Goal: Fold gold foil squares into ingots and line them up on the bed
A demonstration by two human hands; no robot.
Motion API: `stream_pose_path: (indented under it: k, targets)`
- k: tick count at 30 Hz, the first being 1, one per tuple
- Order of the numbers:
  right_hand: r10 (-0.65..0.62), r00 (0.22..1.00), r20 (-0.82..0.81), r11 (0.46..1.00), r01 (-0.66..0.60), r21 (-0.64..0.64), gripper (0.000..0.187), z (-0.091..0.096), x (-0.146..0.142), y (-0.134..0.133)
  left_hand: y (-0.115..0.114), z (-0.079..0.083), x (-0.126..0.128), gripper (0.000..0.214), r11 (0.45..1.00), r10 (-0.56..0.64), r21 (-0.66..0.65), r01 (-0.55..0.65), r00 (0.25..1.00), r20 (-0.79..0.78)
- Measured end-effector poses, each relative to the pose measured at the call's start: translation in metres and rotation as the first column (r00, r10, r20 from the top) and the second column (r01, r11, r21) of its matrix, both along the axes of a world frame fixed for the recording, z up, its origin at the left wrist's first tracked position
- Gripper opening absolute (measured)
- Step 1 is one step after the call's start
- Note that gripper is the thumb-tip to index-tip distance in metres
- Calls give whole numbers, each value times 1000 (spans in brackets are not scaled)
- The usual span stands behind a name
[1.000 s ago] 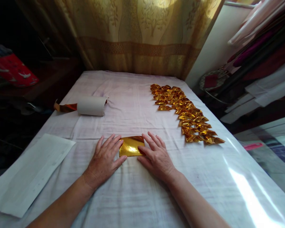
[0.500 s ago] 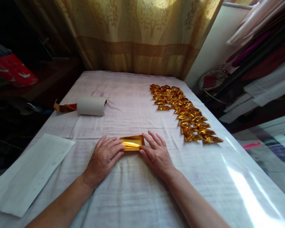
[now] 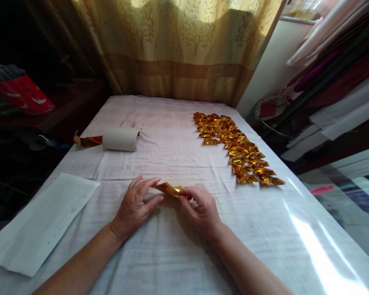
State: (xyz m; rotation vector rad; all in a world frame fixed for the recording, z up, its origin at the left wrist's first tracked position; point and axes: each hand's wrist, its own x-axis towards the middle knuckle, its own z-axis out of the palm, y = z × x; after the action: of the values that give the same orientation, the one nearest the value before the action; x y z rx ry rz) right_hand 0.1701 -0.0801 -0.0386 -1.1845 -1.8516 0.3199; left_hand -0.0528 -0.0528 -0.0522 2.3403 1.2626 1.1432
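A narrow folded piece of gold foil paper point(image 3: 169, 189) is between my hands, just above the cloth. My right hand point(image 3: 203, 207) pinches its right end between thumb and fingertips. My left hand point(image 3: 138, 200) is at the other end with thumb and fingers apart; its fingertips are close to the foil, and I cannot tell whether they touch it. Farther right on the cloth lie rows of folded gold foil pieces point(image 3: 242, 151), boat-like in shape.
A white cloth point(image 3: 160, 155) covers the surface. Back left lies a pale cardboard tube point(image 3: 119, 139) with a gold foil strip point(image 3: 90, 141) poking out. A white sheet point(image 3: 46, 221) rests at left. Behind hangs a gold curtain point(image 3: 178, 45); clothes point(image 3: 341, 98) hang at right.
The foil piece lay flat and wide under both hands; now it is raised, tilted and looks narrower. My right hand has closed into a pinch, and my left fingers have come off the foil's surface.
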Motion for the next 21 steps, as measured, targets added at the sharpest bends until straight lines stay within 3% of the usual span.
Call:
stream_pose_path:
  k: [2,4,7,10,16,21]
  targets:
    - [-60,974,-217,986,25,-162,7,-1,-3,-1,1,-1,-1,40,988,47,-152,-33,995,88]
    - [-117,902,-415,952,-16,-304,7,-2,-5,-1,1,0,-2,45,940,90,-340,-17,975,201]
    - [-164,778,-606,914,-111,-390,13,-4,-9,0,-1,2,1,50,842,81,-522,136,924,373]
    - [-164,741,-651,906,-148,-396,17,-3,-11,1,-4,4,5,51,771,40,-576,271,882,469]
    - [-138,724,-676,902,-191,-388,16,-4,-13,-1,-9,3,13,84,760,38,-576,301,864,501]
    - [-72,767,-637,907,-215,-361,10,-11,-13,-4,-7,0,18,75,703,195,-658,269,817,542]
